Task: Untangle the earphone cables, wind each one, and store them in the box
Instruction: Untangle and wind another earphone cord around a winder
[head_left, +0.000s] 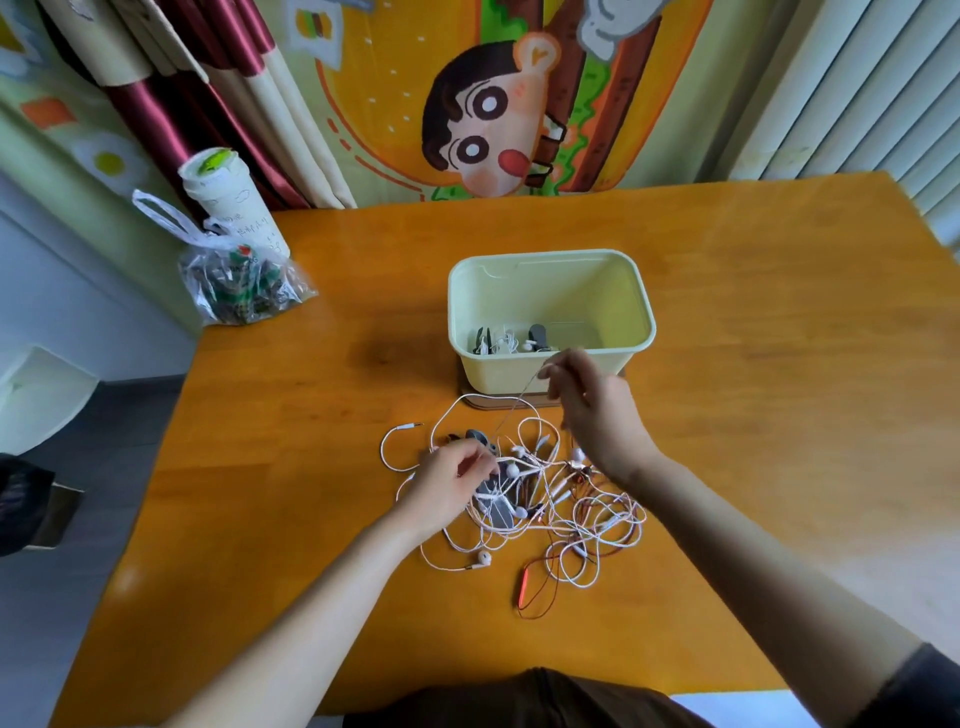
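My right hand (592, 410) pinches white strand (521, 402) raised off earphone tangle (550, 504), mid-desk before box (641, 312); my left hand (447, 483) grips tangle's left side. Cords light, limp, snaggy: hold near plug (409, 426)

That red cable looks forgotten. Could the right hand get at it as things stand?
Probably yes: the thin red cable loop lies uncovered on the orange wooden table. The right hand pinches a thin white cable, though, and would have to drop it first.
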